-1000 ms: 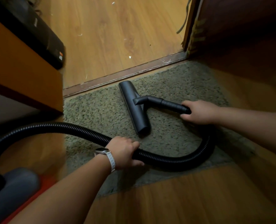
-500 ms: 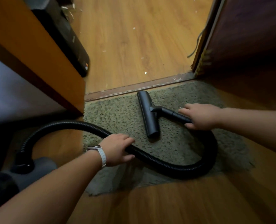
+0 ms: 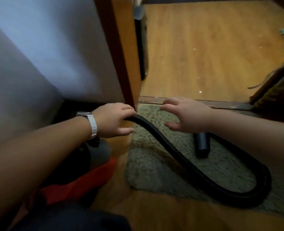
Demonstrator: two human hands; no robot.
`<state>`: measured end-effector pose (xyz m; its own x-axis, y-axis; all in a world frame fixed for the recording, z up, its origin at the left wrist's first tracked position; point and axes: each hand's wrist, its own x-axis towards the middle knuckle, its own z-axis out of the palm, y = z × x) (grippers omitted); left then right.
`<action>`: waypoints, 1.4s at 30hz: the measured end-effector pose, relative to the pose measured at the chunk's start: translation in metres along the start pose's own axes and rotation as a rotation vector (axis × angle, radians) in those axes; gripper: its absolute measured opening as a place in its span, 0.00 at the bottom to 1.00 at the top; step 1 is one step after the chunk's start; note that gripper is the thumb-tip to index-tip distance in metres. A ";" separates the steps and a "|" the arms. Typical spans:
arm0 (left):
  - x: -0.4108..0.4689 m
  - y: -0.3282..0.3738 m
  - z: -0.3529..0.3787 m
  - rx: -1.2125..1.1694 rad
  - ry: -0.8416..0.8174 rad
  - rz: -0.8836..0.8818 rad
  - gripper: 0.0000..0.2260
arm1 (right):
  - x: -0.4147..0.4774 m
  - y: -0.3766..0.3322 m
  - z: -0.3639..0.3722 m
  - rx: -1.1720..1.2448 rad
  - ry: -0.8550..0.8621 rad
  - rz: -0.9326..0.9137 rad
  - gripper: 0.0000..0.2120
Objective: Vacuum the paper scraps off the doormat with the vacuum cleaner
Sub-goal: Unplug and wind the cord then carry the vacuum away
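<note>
Grey-green shaggy pile makes up the rectangular doormat, which lies flat on the brown laminate floor. The blur makes it impossible to tell paper scraps from the flecks in its pile. A black ribbed vacuum hose crosses the doormat from its far-left corner, loops round near its near-right edge and runs back under the right forearm. A dark, smooth cylindrical nozzle piece lies on the middle of the doormat, its upper end hidden beneath the right hand.

That hand hovers above the doormat's far part with fingers spread, holding nothing. At the far-left corner the left hand grips the hose, fingers curled over it; a white-strapped wristwatch sits on its wrist. Just off the doormat's left edge stands the grey-and-red vacuum cleaner body. An orange-brown wooden door post rises at the far-left corner. A dark threshold strip runs along the far edge, and beyond it small white paper scraps dot the floor.
</note>
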<state>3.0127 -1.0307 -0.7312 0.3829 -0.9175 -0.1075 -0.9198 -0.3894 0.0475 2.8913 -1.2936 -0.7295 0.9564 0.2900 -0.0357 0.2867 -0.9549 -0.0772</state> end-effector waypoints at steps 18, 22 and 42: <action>-0.304 -0.076 0.092 -0.211 -0.071 -0.523 0.43 | 0.174 -0.234 0.036 -0.020 0.029 -0.806 0.26; -0.324 -0.080 0.124 -0.119 -0.053 -0.436 0.40 | 0.188 -0.248 0.059 -0.074 0.027 -0.959 0.27; -0.319 -0.098 0.170 -0.246 0.053 -0.293 0.39 | 0.215 -0.265 0.090 0.110 0.095 -1.137 0.15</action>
<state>2.9661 -0.6863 -0.8706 0.6367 -0.7646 -0.1006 -0.7250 -0.6379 0.2597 3.0157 -0.9729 -0.8061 0.1492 0.9713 0.1853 0.9859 -0.1318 -0.1032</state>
